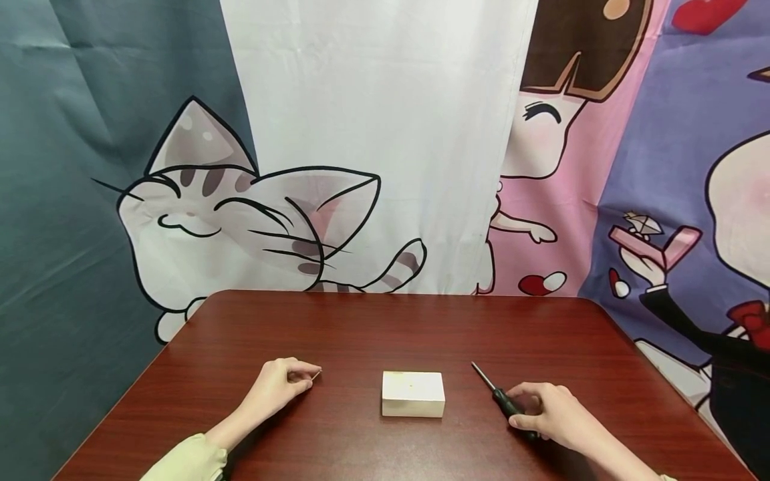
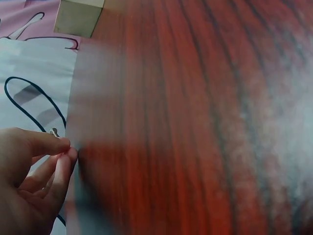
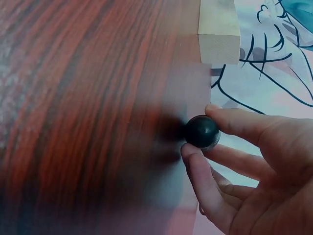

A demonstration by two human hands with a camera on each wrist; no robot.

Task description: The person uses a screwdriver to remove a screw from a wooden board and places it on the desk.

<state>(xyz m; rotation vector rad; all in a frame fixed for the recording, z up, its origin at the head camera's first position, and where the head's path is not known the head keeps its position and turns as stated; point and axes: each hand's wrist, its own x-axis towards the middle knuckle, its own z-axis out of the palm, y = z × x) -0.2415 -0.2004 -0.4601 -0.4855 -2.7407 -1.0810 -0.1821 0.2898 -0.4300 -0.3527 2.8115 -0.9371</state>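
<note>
My left hand (image 1: 279,386) pinches a small thin screw (image 2: 54,131) between thumb and fingertips, left of the block. Only its metal head and a bit of shank show; the fingers cover the rest. On the right, my right hand (image 1: 553,414) grips a screwdriver (image 1: 505,402) by its dark handle, thumb on one side and fingers on the other. The metal shaft points away and to the left. In the right wrist view the round black handle end (image 3: 202,131) faces the camera. Between the hands sits a pale wooden block (image 1: 412,395) with a tiny mark on its top.
A reddish-brown wooden table (image 1: 361,327) bears the block. Its far edge meets a hanging cloth (image 1: 385,100) printed with a cartoon cat and figures. Both forearms come in from the near side.
</note>
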